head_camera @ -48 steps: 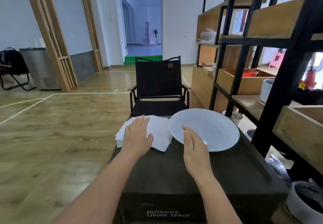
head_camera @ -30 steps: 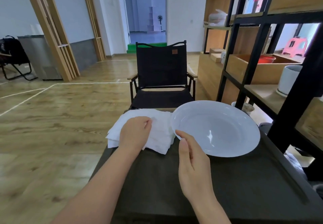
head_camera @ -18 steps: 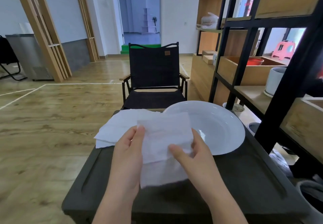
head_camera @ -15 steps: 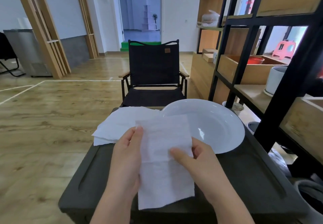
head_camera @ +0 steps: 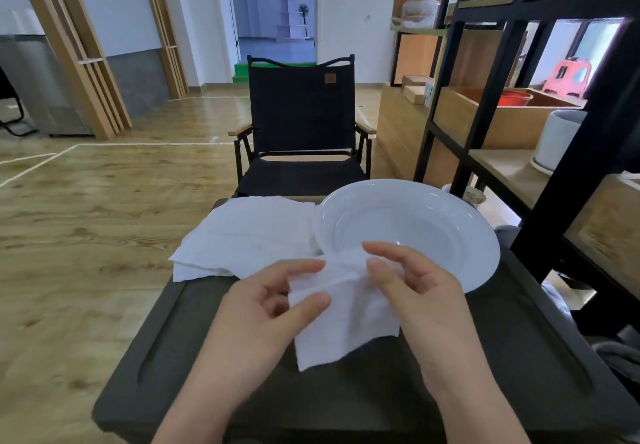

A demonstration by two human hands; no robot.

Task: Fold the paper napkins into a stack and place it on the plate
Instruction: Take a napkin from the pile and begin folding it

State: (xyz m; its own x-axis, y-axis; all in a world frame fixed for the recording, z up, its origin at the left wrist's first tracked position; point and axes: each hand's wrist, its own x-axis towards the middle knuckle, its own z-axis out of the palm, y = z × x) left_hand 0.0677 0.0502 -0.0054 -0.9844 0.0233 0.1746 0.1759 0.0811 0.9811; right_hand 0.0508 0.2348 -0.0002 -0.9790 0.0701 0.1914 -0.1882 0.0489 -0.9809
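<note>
Both hands held one white napkin (head_camera: 343,315) up over the dark table (head_camera: 519,357). The left hand (head_camera: 266,315) pinched the napkin's left edge between its thumb and curled fingers (head_camera: 304,267), the thumb lying across the front of the paper. The right hand (head_camera: 422,298) pinched the top of the sheet between thumb and forefinger, its other fingers bent and slightly spread above. The napkin sagged below the fingertips of both hands, creased in the middle, its lower corner hanging free between the two wrists.

Just beyond the left hand's fingers lay the pile of unfolded napkins (head_camera: 249,239), flat on the table's far left corner and partly overhanging its edge. Just beyond the right hand's fingers sat the white plate (head_camera: 450,215), its left rim touching the pile, with nothing on it. A black folding chair (head_camera: 301,124) stood past the table, and a wooden shelf unit (head_camera: 512,114) rose to the right.
</note>
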